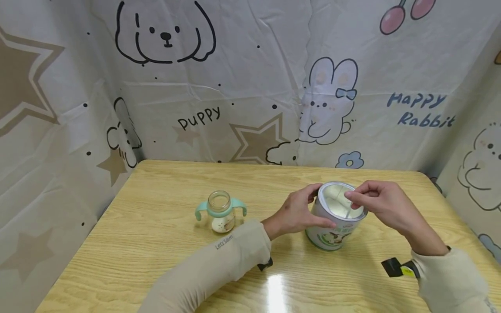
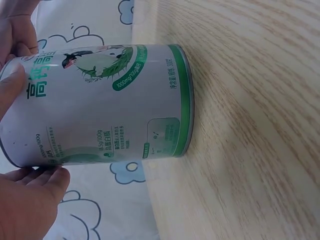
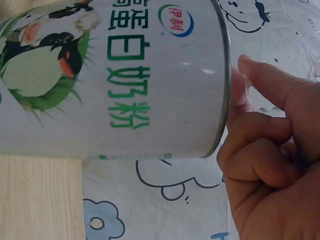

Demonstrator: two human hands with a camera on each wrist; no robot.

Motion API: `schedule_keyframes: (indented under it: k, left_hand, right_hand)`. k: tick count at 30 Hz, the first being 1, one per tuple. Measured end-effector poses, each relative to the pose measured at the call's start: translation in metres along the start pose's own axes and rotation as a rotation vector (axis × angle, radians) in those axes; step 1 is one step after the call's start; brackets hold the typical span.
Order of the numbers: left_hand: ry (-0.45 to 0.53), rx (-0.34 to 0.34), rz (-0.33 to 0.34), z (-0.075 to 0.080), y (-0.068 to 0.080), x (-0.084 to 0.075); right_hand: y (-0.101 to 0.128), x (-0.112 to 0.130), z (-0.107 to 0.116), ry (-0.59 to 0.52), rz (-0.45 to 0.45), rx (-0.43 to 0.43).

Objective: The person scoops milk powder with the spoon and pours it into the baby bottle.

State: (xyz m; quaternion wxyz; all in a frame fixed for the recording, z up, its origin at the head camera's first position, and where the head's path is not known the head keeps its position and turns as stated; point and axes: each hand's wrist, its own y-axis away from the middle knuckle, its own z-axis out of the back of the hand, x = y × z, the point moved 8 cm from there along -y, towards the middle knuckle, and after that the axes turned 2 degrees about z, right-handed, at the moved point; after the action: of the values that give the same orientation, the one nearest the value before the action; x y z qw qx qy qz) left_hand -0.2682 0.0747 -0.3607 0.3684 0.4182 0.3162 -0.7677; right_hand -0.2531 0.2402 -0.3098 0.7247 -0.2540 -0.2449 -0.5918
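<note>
While the left hand (image 1: 294,214) wraps the side of the can (image 1: 337,217), thumb at the near rim and fingers (image 1: 313,190) curled round the far side, the can stands upright on the table (image 1: 156,243), right of centre. Its top is open, pale powder showing inside. From the left wrist view the hand clamps the can near its upper end, thumb (image 2: 12,87) on one side and fingers (image 2: 37,185) on the other, the green band at the base sitting flat on the wood.

Over to the right hand (image 1: 385,206): it hovers right above the open top, wrist bent, forearm coming in from the lower right. Thumb and forefinger are pinched together on a thin white handle (image 1: 347,207) that dips down into the powder; what sits at its lower end I cannot tell. The right wrist view shows the fingers (image 3: 260,150) curled tight just past the rim, forefinger tip at the edge.

Both sleeves are beige, the left forearm lying low across the table from the bottom edge.

Well to the left of the can stands a small bottle (image 1: 221,211) with mint handles, lid off, some pale powder in its bottom. Behind the table hangs a cartoon cloth (image 1: 250,87) of puppies and rabbits.
</note>
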Motion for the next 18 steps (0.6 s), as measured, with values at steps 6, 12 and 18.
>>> schedule_keyframes:
  k: [6,12,18]
  left_hand:
    - [0.005,-0.006,0.006,0.002,0.001,-0.001]
    - [0.007,-0.004,0.014,0.001,0.002,0.0]
    - [0.005,-0.009,0.019,0.0,0.002,0.002]
  right_hand:
    - [-0.002,0.008,-0.006,0.03,0.011,0.033]
    - [-0.002,0.014,-0.009,0.007,0.023,0.065]
    - [-0.002,0.016,-0.012,-0.006,0.027,0.09]
